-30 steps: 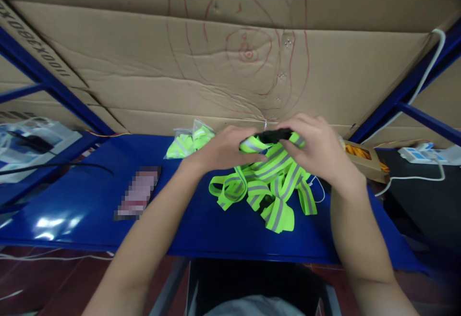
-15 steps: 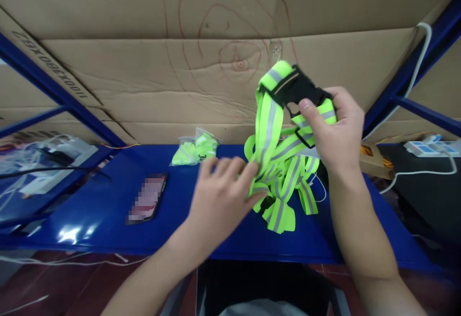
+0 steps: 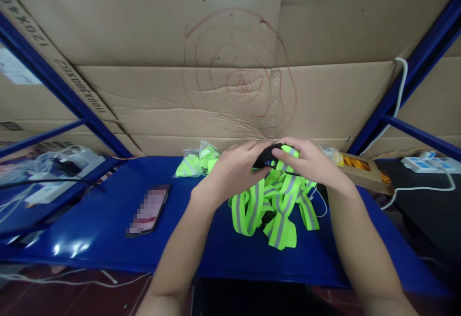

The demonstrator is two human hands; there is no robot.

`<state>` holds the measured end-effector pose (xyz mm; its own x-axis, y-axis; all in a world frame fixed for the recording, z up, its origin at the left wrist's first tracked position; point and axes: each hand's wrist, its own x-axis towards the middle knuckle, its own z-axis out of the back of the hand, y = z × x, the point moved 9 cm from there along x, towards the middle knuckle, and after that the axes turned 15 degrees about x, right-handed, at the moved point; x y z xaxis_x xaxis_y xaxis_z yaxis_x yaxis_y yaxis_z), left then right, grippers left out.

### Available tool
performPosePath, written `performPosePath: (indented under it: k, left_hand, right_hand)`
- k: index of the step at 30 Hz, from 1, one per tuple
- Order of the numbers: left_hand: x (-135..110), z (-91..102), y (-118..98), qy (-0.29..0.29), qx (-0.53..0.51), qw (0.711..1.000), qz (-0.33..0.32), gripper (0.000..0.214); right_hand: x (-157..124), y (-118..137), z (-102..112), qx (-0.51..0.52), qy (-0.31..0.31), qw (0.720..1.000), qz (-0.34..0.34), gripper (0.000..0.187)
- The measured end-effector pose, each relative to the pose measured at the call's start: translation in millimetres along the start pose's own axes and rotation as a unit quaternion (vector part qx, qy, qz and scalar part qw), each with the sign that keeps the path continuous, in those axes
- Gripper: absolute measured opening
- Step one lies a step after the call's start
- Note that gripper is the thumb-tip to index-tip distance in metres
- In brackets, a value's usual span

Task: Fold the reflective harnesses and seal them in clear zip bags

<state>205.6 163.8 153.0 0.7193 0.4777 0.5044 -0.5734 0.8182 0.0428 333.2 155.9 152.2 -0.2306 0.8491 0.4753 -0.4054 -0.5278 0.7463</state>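
A tangle of neon yellow-green reflective straps (image 3: 273, 205) with grey stripes lies on the blue table (image 3: 90, 229). My left hand (image 3: 232, 169) and my right hand (image 3: 309, 162) meet above the pile, both closed on its top end. Between their fingers sits a black plastic buckle (image 3: 268, 155) fixed to the straps. The loose loops hang down from my hands onto the table.
Bagged neon straps (image 3: 196, 160) lie at the table's back. A phone (image 3: 148, 210) rests left of my arm. A cardboard box (image 3: 363, 169) with orange items, a white cable (image 3: 414, 188) and a power strip (image 3: 430, 162) sit right. Cardboard sheets (image 3: 180, 90) form the back wall.
My right hand raised the buckle end of the straps high, then brought it back down to the pile. My left hand let go, reached under, and now grips the buckle end again.
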Motion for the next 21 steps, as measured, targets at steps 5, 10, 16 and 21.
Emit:
performPosePath:
  k: [5, 10, 16, 21]
  left_hand:
    - [5.3, -35.6, 23.3, 0.049, -0.086, 0.995, 0.017, 0.043]
    - [4.8, -39.9, 29.1, 0.061, -0.161, 0.984, 0.042, 0.027]
    - [2.4, -52.4, 28.5, 0.107, 0.026, 0.991, 0.080, 0.019]
    - [0.1, -56.2, 31.9, 0.168, 0.142, 0.973, 0.066, 0.029]
  right_hand:
    - [3.3, -10.5, 0.2, -0.044, 0.016, 0.999, -0.013, 0.028]
    - [2.5, -1.4, -6.1, -0.045, 0.009, 0.999, -0.001, 0.022]
    - [4.6, -10.1, -26.3, -0.113, 0.003, 0.994, -0.005, 0.023]
    - [10.0, -31.1, -32.1, -0.150, 0.021, 0.988, -0.024, 0.021]
